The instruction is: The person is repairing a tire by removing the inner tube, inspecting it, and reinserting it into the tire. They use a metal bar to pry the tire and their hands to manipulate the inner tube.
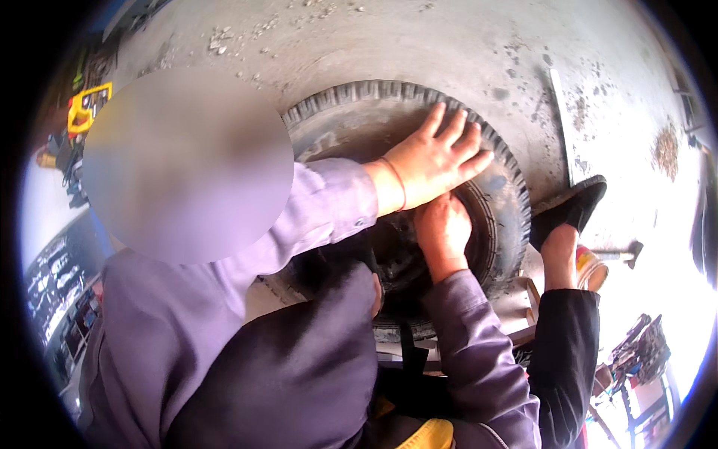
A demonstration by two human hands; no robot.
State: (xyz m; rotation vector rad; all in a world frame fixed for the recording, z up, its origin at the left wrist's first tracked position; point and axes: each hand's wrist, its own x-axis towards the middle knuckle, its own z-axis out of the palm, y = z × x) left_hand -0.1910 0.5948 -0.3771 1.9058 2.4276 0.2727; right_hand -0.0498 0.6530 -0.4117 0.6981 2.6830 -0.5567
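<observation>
Lying on its side on the grey floor (359,45), a large black tyre (497,176) sits in front of the person. The left hand (437,157) rests palm-down across its upper sidewall — fingers spread and straight, clasping nothing, the tips near the tread. Just below, the right hand (445,228) is bent over the inner edge of the tyre; its fingertips are hidden, so whether they grip anything cannot be told. The hollow in the middle is deep and dark, and what it holds is too shadowed to make out.

Past the tyre, to the right, a red, yellow and white tin (589,269) is just beside the person's bare ankle (561,258) and black shoe (572,213) — its contents cannot be made out. A tool with a pale handle and a dark head (633,255) is next to the tin. Far off at the left is a yellow-framed object (78,118), well apart from both hands.
</observation>
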